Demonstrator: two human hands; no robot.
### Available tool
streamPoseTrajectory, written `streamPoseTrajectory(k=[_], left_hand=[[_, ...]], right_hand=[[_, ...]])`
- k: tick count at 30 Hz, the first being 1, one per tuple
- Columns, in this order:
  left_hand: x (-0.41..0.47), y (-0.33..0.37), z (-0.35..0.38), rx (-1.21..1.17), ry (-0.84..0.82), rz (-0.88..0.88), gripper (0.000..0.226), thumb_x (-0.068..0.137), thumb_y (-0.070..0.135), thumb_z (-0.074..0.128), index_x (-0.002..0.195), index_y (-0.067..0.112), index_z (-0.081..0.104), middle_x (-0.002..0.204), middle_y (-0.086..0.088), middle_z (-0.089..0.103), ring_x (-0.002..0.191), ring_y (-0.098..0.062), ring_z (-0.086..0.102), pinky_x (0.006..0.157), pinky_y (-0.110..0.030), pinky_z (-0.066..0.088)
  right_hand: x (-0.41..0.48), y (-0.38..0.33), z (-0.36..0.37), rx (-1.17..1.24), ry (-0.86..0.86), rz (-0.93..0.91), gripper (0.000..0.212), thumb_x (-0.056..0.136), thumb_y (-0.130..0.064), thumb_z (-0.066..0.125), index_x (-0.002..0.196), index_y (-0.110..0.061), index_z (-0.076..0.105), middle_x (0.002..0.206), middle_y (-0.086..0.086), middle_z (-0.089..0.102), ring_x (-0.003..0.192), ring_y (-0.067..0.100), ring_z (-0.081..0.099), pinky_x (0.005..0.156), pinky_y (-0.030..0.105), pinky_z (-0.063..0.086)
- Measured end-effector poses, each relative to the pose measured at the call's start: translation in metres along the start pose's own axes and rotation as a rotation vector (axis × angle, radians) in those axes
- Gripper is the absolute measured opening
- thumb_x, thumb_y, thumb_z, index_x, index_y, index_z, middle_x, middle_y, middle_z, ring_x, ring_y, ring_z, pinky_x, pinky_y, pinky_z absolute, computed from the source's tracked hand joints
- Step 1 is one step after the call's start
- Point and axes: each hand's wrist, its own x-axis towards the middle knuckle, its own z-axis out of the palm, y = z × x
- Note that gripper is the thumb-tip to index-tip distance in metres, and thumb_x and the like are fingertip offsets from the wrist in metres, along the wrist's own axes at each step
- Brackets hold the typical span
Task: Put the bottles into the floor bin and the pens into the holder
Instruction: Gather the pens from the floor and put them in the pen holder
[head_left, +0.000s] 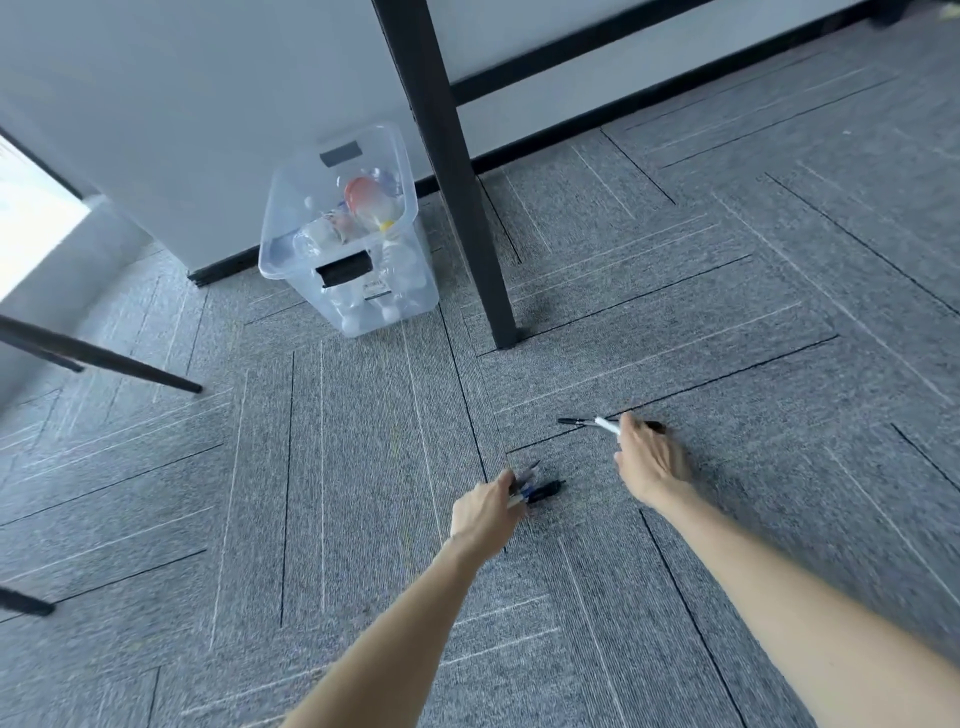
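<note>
A clear plastic floor bin stands by the wall and holds several empty bottles. My left hand grips a bunch of pens just above the grey carpet. My right hand is further right, down on the carpet, with its fingers on a white pen. A black pen lies under that white pen on the floor, its far end showing past my fingers. No pen holder is in view.
A black table leg rises from the carpet right of the bin, with a black crossbar behind it. Thin black chair legs reach in from the left. A white wall with a black skirting runs behind the bin.
</note>
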Motion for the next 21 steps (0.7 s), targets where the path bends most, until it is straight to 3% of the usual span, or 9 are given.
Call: streamPoseTrajectory(k=[2, 5, 7, 10, 13, 17, 21], left_hand=[[0.000, -0.004, 0.002, 0.011, -0.004, 0.012, 0.033, 0.096, 0.026, 0.052, 0.127, 0.014, 0.049, 0.109, -0.007, 0.070, 0.063, -0.015, 0.057, 0.053, -0.025, 0.052], [0.000, -0.010, 0.007, -0.046, -0.010, 0.002, 0.031, 0.095, 0.027, 0.053, 0.123, 0.014, 0.051, 0.110, -0.005, 0.069, 0.063, -0.014, 0.057, 0.055, -0.027, 0.054], [0.000, -0.013, 0.009, -0.105, -0.016, -0.009, 0.035, 0.094, 0.029, 0.054, 0.126, 0.015, 0.050, 0.113, -0.005, 0.068, 0.063, -0.013, 0.056, 0.056, -0.027, 0.054], [-0.001, -0.014, 0.009, -0.117, -0.022, -0.004, 0.037, 0.095, 0.030, 0.053, 0.129, 0.016, 0.049, 0.113, -0.003, 0.067, 0.055, -0.007, 0.050, 0.045, -0.018, 0.042], [-0.007, -0.009, -0.002, -0.158, -0.038, -0.007, 0.033, 0.096, 0.029, 0.051, 0.127, 0.015, 0.051, 0.105, 0.000, 0.065, 0.052, -0.003, 0.045, 0.042, -0.013, 0.035], [-0.028, 0.011, -0.037, -0.214, -0.121, -0.067, 0.024, 0.098, 0.026, 0.046, 0.106, 0.005, 0.054, 0.076, 0.005, 0.053, 0.050, -0.005, 0.042, 0.044, -0.014, 0.039], [-0.073, 0.049, -0.111, -0.463, -0.236, -0.106, 0.018, 0.096, 0.022, 0.050, 0.082, 0.011, 0.051, 0.070, 0.002, 0.052, 0.046, -0.007, 0.037, 0.040, -0.015, 0.035]], right_hand=[[-0.001, -0.001, -0.003, 0.028, 0.055, 0.007, 0.039, 0.094, -0.006, 0.052, 0.129, -0.004, 0.034, 0.091, 0.010, 0.059, 0.052, 0.011, 0.046, 0.042, 0.018, 0.031], [0.009, 0.002, -0.004, 0.035, 0.037, -0.005, 0.051, 0.089, -0.015, 0.063, 0.132, -0.006, 0.036, 0.107, 0.012, 0.058, 0.069, 0.014, 0.050, 0.052, 0.020, 0.038], [0.011, 0.003, -0.004, 0.022, -0.029, 0.009, 0.045, 0.089, -0.019, 0.063, 0.127, -0.007, 0.043, 0.108, 0.010, 0.058, 0.076, 0.014, 0.051, 0.056, 0.021, 0.039], [0.004, 0.001, 0.000, -0.045, -0.149, 0.012, 0.028, 0.094, -0.022, 0.054, 0.117, -0.007, 0.049, 0.094, 0.004, 0.057, 0.069, 0.014, 0.054, 0.057, 0.022, 0.041], [-0.017, -0.003, -0.004, 0.012, -0.231, 0.018, 0.020, 0.096, -0.026, 0.048, 0.103, -0.008, 0.052, 0.075, 0.000, 0.051, 0.050, 0.010, 0.042, 0.045, 0.020, 0.035], [-0.060, -0.017, -0.057, 0.134, -0.212, 0.070, 0.028, 0.096, -0.028, 0.042, 0.073, -0.014, 0.048, 0.058, -0.005, 0.042, 0.040, 0.009, 0.032, 0.035, 0.019, 0.026], [-0.099, -0.045, -0.146, 0.185, -0.213, 0.138, 0.038, 0.099, -0.036, 0.039, 0.068, -0.016, 0.045, 0.054, -0.005, 0.041, 0.038, 0.009, 0.033, 0.034, 0.018, 0.020]])
